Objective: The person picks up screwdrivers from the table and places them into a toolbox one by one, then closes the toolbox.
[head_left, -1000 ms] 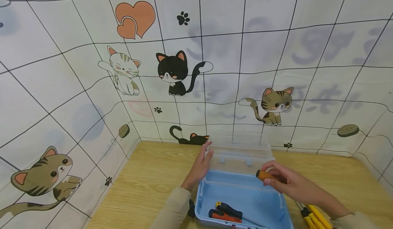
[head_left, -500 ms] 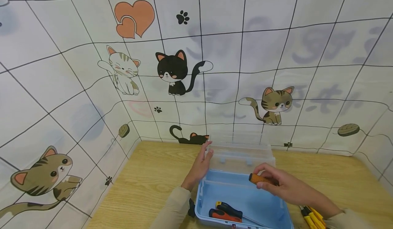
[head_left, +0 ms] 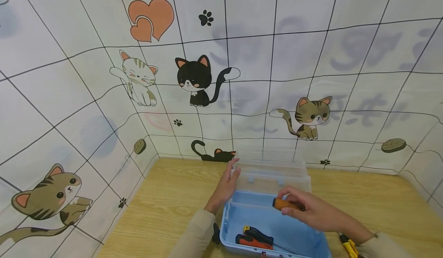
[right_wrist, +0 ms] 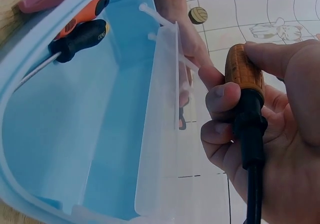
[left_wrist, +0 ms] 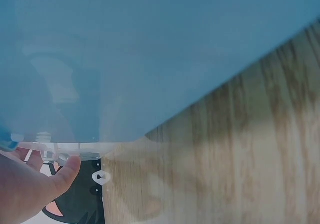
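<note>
A light blue toolbox (head_left: 242, 212) stands with its clear lid (head_left: 270, 169) raised at the back. My left hand (head_left: 224, 188) holds the lid's left edge, thumb on the near side and fingers partly hidden behind it. Over the box's right half, my right hand (head_left: 313, 210) grips a screwdriver (right_wrist: 245, 77) by its orange handle. Its black shaft (right_wrist: 254, 194) runs back under the palm, with the tip out of view. Inside the box lie a black-and-yellow screwdriver (head_left: 257, 235) and a red-orange handle with black parts (head_left: 252, 242).
Yellow-and-black handled tools (head_left: 349, 246) lie right of the box, partly covered by my right forearm. A small black object (head_left: 216, 235) touches or sits near its left side. The wooden table (head_left: 166, 196) meets a cat-patterned cloth wall (head_left: 249, 96) behind.
My right hand has moved left with the screwdriver, further over the box. The right forearm now covers more of the yellow-handled tools. My left hand stays at the lid.
</note>
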`<state>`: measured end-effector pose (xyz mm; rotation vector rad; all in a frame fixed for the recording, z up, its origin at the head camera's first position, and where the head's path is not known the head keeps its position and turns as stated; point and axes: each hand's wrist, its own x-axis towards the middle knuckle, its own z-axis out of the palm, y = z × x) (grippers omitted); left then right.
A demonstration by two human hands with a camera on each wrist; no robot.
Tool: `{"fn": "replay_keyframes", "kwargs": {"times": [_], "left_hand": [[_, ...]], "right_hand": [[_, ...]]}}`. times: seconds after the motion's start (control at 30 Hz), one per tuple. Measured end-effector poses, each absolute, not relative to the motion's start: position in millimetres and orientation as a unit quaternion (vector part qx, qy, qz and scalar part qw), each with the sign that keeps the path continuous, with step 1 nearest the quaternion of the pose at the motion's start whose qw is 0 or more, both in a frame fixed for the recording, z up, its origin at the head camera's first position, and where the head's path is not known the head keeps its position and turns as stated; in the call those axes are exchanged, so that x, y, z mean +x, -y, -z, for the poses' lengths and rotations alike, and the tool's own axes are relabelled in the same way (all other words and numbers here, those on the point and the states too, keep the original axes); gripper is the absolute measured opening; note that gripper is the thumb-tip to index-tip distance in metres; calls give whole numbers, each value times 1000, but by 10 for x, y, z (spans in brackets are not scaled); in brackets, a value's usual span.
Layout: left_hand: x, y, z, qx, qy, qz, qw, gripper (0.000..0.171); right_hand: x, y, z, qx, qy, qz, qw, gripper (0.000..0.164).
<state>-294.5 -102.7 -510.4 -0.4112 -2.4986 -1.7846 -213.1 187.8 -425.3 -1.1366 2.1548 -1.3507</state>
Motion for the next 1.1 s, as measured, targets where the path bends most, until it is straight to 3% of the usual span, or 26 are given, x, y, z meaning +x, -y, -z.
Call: {"fn": "replay_keyframes", "kwargs": {"times": [0.53, 1.1], "left_hand": [[-2920, 1017, 5095, -128, 799, 587, 18, 44], [-2703, 994, 4748, -127, 792, 597, 12, 42]], "right_hand": [[-2102, -1680, 4285, -405, -759, 474, 188, 27], [-2078, -1439, 4379, -411, -765, 453, 203, 24]]}}
